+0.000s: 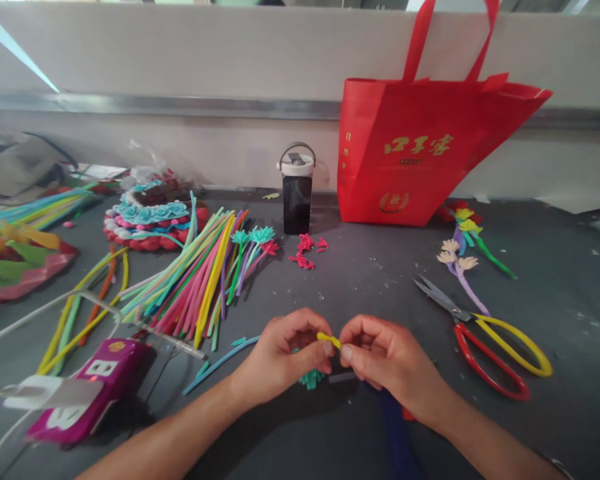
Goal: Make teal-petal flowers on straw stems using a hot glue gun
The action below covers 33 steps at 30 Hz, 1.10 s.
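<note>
Between my two hands a short yellow pipe cleaner piece (329,339) is stretched, narrowed near its middle. My left hand (293,350) pinches one end between thumb and forefinger. The other end sits in the fingertips of my right hand (385,357). Below my left fingers lies a teal pipe cleaner flower (311,379), partly covered by the hand. A blue pipe cleaner (220,360) runs out from beside my left wrist. Scissors (473,323) with one red and one yellow handle lie spread to the right of my right hand. A dark blue strip (397,433) passes under my right hand.
A bundle of coloured pipe cleaners (190,273) lies at left, near a purple power bank-like box (95,390) with white cables. Behind stand a cup (297,193) and a red bag (420,153). Small red pieces (305,252) and finished flowers (457,257) lie about.
</note>
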Available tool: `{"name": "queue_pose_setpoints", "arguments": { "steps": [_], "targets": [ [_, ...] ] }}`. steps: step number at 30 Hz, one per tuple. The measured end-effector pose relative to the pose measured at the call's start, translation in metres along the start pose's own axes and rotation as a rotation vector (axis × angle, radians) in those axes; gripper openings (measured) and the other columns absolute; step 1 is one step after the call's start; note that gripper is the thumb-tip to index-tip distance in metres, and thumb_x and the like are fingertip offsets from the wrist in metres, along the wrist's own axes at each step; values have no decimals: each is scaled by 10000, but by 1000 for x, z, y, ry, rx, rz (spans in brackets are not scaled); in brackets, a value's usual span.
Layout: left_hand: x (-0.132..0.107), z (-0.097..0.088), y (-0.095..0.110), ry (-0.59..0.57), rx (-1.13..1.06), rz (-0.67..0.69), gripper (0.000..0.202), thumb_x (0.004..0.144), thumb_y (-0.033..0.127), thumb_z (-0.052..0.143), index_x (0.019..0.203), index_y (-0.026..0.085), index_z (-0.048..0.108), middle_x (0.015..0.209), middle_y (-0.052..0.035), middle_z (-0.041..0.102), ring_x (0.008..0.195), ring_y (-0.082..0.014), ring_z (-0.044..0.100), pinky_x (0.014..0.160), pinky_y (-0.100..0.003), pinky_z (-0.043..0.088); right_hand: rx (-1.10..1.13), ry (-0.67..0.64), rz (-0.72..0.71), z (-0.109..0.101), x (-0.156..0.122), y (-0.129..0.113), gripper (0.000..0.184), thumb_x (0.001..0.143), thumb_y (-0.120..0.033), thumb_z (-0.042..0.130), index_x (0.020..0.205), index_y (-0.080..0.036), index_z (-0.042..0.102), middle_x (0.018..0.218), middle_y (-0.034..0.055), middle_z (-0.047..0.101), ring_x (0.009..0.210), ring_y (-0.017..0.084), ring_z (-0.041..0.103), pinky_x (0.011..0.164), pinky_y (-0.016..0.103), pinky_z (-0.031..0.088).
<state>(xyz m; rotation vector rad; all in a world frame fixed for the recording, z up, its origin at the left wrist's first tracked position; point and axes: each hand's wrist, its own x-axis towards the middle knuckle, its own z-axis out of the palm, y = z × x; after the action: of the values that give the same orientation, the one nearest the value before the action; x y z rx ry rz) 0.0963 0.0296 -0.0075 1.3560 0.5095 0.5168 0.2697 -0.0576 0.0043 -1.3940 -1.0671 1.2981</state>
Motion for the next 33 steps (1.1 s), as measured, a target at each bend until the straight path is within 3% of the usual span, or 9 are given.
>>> {"name": "queue_pose_setpoints", "arguments": {
  "steps": [5,10,21,27,33],
  "targets": [
    [-2,2,5,-23,169,38,140,847,246,635,828,108,632,644,-9,598,529,-89,566,531,-212,453,-107,23,-31,2,-3,4,100,775,-275,658,752,-188,614,615,-42,542,560,90,475,510,199,383],
    [-3,2,1,-34,26,-44,131,813,247,641,828,120,616,583,32,538,458,-63,488,455,-182,406,-125,2,-23,3,-4,7,86,786,-261,637,757,-188,603,620,-51,539,562,82,463,516,185,376],
    [-1,2,-2,-45,-179,-139,173,779,283,682,799,125,617,572,21,575,411,-45,447,416,-171,368,-87,-29,-24,4,1,4,99,768,-244,637,715,-183,580,602,-60,497,554,74,429,514,179,359],
    [-2,2,-1,-57,-104,-145,219,803,342,667,825,136,593,590,25,562,440,-57,454,434,-183,376,-15,-52,17,2,3,4,137,764,-284,645,715,-179,574,593,-54,513,548,75,430,518,185,360],
    [-3,0,4,-110,79,-99,172,838,304,604,808,136,587,567,49,484,468,-53,374,445,-185,291,1,-132,49,-2,4,6,135,790,-296,636,760,-169,601,636,-24,594,602,90,495,582,200,394]
  ]
}}
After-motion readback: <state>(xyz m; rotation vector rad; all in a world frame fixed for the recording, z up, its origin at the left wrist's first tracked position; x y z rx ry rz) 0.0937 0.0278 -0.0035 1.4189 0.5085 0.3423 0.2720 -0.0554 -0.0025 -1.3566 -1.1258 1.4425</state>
